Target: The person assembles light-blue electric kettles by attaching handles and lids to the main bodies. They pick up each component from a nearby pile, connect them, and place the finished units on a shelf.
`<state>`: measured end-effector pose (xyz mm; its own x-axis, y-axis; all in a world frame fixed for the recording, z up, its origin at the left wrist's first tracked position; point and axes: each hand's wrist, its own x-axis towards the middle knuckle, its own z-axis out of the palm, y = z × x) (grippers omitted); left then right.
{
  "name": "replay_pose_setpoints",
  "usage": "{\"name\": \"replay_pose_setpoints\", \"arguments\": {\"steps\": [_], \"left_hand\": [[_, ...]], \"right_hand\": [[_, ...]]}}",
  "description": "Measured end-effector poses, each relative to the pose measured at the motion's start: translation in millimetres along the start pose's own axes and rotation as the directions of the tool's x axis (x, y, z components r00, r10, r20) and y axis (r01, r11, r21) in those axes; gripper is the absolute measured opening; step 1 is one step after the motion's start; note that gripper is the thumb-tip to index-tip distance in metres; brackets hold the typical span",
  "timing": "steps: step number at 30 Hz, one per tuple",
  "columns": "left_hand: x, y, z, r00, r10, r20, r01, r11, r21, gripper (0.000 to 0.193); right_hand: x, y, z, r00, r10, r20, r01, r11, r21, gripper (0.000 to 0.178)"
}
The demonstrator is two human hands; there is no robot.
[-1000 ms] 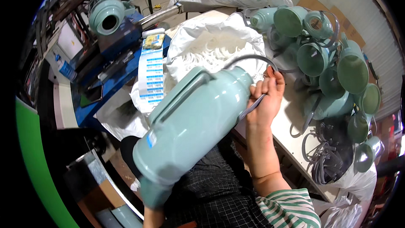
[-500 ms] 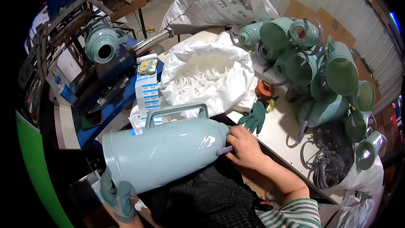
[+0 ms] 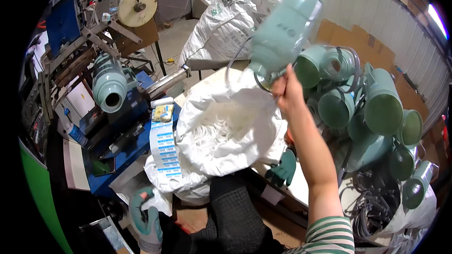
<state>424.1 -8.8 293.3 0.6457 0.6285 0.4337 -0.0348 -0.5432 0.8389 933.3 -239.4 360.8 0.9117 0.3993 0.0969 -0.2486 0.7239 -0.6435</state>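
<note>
My right hand (image 3: 287,87) is bare and closed at the neck end of a pale green thermos flask shell (image 3: 287,28). The shell is raised and tilted, neck down, beyond the white sack, and it is blurred by motion. A thin grey carrying strap loops beside its neck. Just right of it lies a pile of similar flask shells (image 3: 383,94). Down at the lower left, my left hand (image 3: 146,218) wears a green-and-grey glove and holds nothing, its thumb and fingers apart. White plastic rings (image 3: 212,131) fill the open white sack (image 3: 188,146) between my arms.
A strip of blue-and-white labels (image 3: 165,150) hangs beside the sack. Another flask shell (image 3: 109,84) is mounted on the machine at left. A loose green glove (image 3: 284,169) lies on the table's edge, and dark grey straps (image 3: 367,211) are heaped at right.
The flask shell has left my lap and is now lifted far forward in my right hand. My left hand has come off its base. The view has tilted upward.
</note>
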Motion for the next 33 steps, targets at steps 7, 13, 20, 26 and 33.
{"name": "replay_pose_setpoints", "arguments": {"steps": [7, 13, 20, 26, 33], "left_hand": [[-40, -44, 2, 0.926, -0.345, 0.151, 0.338, 0.939, 0.071, 0.025], [-61, -62, 28, 0.826, -0.501, 0.258, 0.500, 0.863, 0.074, 0.025], [-69, -67, 38, 0.860, -0.439, 0.259, 0.351, 0.879, 0.323, 0.024], [-92, -73, 3, 0.903, -0.375, 0.209, 0.334, 0.920, 0.207, 0.047], [-206, -138, -76, 0.918, -0.122, -0.377, 0.361, 0.652, 0.667, 0.022]], "right_hand": [[236, -49, -40, 0.882, -0.158, -0.445, 0.204, 0.977, 0.057, 0.009], [277, -48, -63, 0.883, -0.312, -0.351, 0.319, 0.947, -0.041, 0.049], [214, -30, -60, 0.965, -0.256, -0.062, 0.229, 0.932, -0.280, 0.101], [115, 29, -10, 0.956, -0.288, 0.060, 0.245, 0.667, -0.703, 0.080], [-107, 174, 27, 0.740, 0.035, 0.671, 0.573, 0.489, -0.658, 0.062]]}}
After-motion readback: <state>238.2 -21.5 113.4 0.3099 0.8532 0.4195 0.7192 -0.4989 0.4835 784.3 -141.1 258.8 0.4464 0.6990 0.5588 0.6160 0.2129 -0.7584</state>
